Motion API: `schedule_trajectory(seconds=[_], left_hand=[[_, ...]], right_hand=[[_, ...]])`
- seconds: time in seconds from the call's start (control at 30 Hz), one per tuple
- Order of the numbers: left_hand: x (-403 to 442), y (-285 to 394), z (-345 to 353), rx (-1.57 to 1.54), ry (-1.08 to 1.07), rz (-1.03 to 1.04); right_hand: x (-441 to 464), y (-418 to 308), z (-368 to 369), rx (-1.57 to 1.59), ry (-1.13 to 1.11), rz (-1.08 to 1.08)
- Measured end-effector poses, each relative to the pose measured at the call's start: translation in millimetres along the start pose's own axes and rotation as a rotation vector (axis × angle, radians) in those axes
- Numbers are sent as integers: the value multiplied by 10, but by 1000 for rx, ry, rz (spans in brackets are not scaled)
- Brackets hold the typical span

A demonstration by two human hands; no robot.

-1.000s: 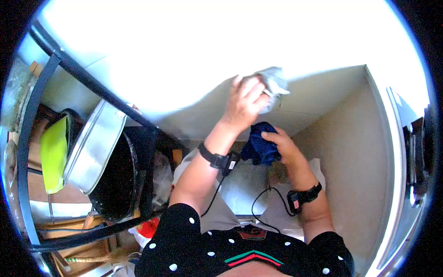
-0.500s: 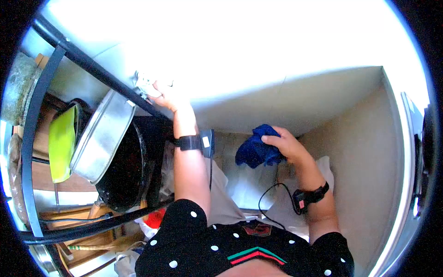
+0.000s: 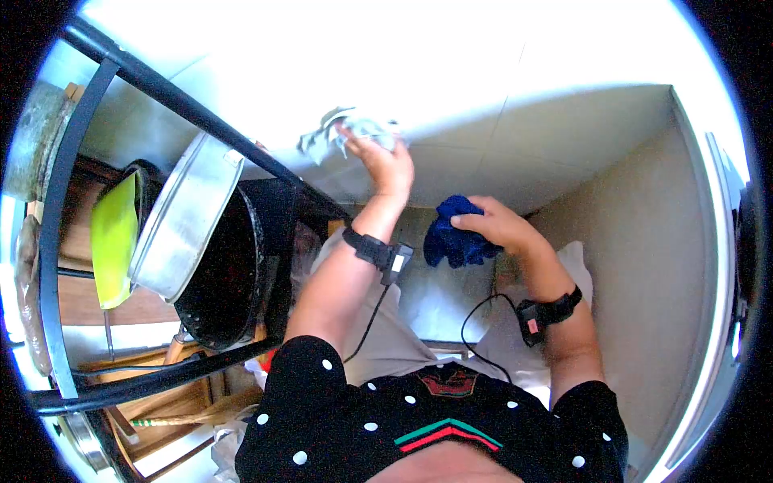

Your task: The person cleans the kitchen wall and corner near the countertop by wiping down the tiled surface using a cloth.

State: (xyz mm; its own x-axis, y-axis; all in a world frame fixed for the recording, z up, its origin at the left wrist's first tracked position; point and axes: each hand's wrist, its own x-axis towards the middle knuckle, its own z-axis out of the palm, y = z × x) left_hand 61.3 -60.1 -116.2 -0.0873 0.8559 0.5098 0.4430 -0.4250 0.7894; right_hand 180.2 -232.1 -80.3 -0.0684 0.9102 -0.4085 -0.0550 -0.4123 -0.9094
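Observation:
A crumpled pale cloth (image 3: 326, 138), light grey-green and white, is in my left hand (image 3: 386, 167), held up before the bright tiled wall. Whether the cloth touches that wall I cannot tell. Lower and to the right, my right hand (image 3: 501, 224) grips a bunched dark blue cloth (image 3: 455, 235), thumb on top and the folds hanging down. The two hands are apart. Each forearm wears a black strap with a small box and a cable.
To my left stands a black metal rack (image 3: 193, 106) holding a silver metal pan (image 3: 185, 217), a lime-green basin (image 3: 113, 241) and a large black pan (image 3: 221, 274). A tiled wall (image 3: 547, 153) lies ahead, with a side panel (image 3: 644, 266) on the right.
My left hand has moved right with the pale cloth, away from the rack's bar. My right hand, still holding the blue cloth, has shifted slightly up and right in view.

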Motion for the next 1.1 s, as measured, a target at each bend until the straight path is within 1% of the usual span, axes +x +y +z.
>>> schedule_trajectory(seconds=[0.03,0.07,0.13,0.17,0.2,0.27,0.33,0.4,0.43,0.47,0.5,0.53,0.57,0.6,0.63,0.7,0.73,0.77,0.8,0.87,0.9,0.97,1.03,1.07,1.1], left_hand=[[-40,19,-16,-46,-71,203],[-41,26,-28,-51,-71,201],[4,52,-48,297,-362,748],[73,-9,36,372,-227,907],[141,-108,77,399,-221,917],[297,-120,-57,345,-122,848],[503,-160,-185,133,-23,573],[734,-371,-199,80,324,550],[710,-314,-236,83,316,555],[671,-219,-301,-274,284,147],[642,-145,-355,-614,243,-271],[655,-253,-334,-605,241,-266],[683,-464,-272,-633,308,-455],[686,-635,-216,-661,374,-641],[633,-758,-164,-656,369,-635],[514,-863,-27,-644,300,-765],[414,-725,-30,-540,185,-740],[273,-544,-3,-447,122,-552],[103,-402,44,-356,60,-365],[-195,-295,139,-48,-132,102],[-393,-231,210,28,-137,197],[-538,-82,284,101,-136,289],[-527,-9,340,587,-690,820],[-507,-43,373,580,-688,824],[-468,-77,413,523,-665,988]], right_hand=[[20,11,-5,5,0,6],[36,28,-10,8,0,14],[93,100,-30,2,9,-25],[105,127,-45,0,16,-63],[101,141,-68,-5,26,-55],[91,161,-100,-26,58,-58],[54,133,-136,-38,59,-17],[21,132,-136,-41,55,18],[6,147,-130,-74,66,-61],[-7,162,-124,-107,74,-138],[-16,175,-117,-97,70,-138],[-20,178,-103,-82,49,-100],[-29,170,-89,-68,28,-63],[-50,125,-77,-60,25,-70],[-69,69,-59,-84,-13,-34],[-46,94,-74,-98,-43,-4],[6,200,-92,-222,-14,-118],[33,265,-107,-346,20,-231],[11,255,-106,-336,31,-231],[-38,197,-87,-514,59,-259],[-31,208,-98,-514,66,-254],[3,213,-117,-457,-78,-174],[-26,177,-111,-467,-59,-195],[-44,158,-109,-477,-36,-217],[-45,161,-127,-484,-27,-214]])
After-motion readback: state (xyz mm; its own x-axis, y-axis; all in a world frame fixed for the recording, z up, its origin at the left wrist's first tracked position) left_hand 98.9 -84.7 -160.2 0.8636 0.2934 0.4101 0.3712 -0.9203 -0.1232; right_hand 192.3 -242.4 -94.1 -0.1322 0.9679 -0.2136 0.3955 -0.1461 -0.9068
